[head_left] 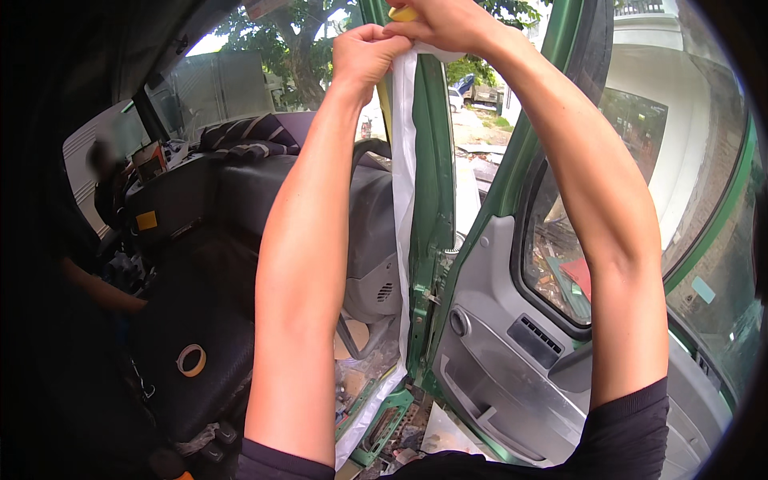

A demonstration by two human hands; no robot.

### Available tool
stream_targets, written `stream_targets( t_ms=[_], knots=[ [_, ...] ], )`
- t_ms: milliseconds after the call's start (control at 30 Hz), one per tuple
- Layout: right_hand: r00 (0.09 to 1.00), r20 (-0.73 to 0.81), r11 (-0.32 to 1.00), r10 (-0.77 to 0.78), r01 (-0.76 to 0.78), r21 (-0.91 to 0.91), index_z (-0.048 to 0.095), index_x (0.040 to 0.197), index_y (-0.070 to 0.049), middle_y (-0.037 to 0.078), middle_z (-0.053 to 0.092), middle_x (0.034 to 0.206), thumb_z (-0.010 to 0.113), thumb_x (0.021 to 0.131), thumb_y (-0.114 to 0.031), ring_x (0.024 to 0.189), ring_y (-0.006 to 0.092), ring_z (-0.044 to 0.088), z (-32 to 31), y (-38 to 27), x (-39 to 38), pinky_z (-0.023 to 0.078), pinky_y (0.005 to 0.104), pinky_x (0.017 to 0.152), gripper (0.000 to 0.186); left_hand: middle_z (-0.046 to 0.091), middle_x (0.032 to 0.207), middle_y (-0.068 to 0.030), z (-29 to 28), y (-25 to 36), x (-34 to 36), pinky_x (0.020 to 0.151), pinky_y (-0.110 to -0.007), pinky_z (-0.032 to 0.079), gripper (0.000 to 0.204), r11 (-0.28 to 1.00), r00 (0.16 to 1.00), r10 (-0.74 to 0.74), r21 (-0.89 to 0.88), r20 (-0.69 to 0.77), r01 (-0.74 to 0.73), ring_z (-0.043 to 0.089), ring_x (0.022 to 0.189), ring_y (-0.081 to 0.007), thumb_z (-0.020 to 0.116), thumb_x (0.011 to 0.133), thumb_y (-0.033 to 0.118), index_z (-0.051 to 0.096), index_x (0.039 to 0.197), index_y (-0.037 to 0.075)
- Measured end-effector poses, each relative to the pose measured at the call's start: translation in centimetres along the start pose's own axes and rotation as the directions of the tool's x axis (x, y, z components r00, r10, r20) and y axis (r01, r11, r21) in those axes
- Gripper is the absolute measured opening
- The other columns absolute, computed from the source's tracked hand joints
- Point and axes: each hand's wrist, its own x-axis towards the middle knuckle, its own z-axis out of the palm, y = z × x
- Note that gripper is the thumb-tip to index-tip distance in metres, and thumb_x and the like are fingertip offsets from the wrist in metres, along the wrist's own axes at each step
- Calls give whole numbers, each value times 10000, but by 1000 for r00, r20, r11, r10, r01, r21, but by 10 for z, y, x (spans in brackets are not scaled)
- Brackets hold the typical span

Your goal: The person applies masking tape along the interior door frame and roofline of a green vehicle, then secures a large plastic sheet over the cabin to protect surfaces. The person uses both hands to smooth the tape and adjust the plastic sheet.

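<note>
Both my arms reach up to the top of the green door pillar (432, 176) of a vehicle cab. My left hand (364, 60) is closed in a pinch on the upper end of a long strip of white masking film (405, 160). This strip hangs down along the pillar's inner edge to the sill. Just beside it, my right hand (452, 24) is curled round a roll, of which a yellow edge (404, 14) shows by the fingers and some white below. The fingers hide most of that roll, and the top of the frame cuts off part of the hand.
At right the green door stands open, its grey inner panel (504, 344) facing me. A tape roll (191, 360) lies on the black seat (176, 400). On the left are another person (108, 184) and a forearm (104, 292). Striped cloth (240, 136) lies on the dashboard (256, 188).
</note>
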Motion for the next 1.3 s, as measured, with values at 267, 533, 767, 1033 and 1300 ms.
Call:
stream_targets(
  t_ms=[267,533,767,1033,1300],
  knots=[
    [960,-269,983,-79,120,141,605,908,13,96,647,861,822,834,-262,846,189,644,-72,-65,9,530,357,747,358,703,707,-67,15,-25,16,632,-354,509,68,890,960,252,418,-125,-180,629,681,-122,718,820,110,733,809,45],
    [909,-358,600,212,168,782,654,868,-83,10,664,785,751,936,-282,673,71,639,-118,-94,-54,497,189,567,231,708,742,-73,28,3,-12,653,-344,529,208,910,973,132,413,-188,-43,649,672,-151,780,800,213,718,821,16],
    [835,-122,319,537,-67,945,467,869,-28,251,550,1122,734,876,-391,823,249,570,-63,-188,-179,492,334,741,451,724,997,-141,-102,25,-11,848,-321,546,289,684,836,539,631,-100,-366,681,934,-190,720,827,92,695,1094,-16],
    [611,368,-118,701,-409,905,455,813,-52,100,585,1078,700,952,-118,873,123,516,128,-369,-282,440,278,811,289,494,1476,-130,-136,119,-393,1084,-396,444,1082,906,866,-413,226,282,359,523,1334,-270,965,662,281,388,1549,51],
    [841,481,-278,-248,-538,796,607,981,-1,141,646,1035,703,948,-252,968,233,634,175,-469,-196,492,344,824,271,615,1323,-103,-173,168,-581,1020,-334,466,845,558,643,-537,342,-546,756,584,1203,-188,896,769,150,452,1482,55]
  ],
)
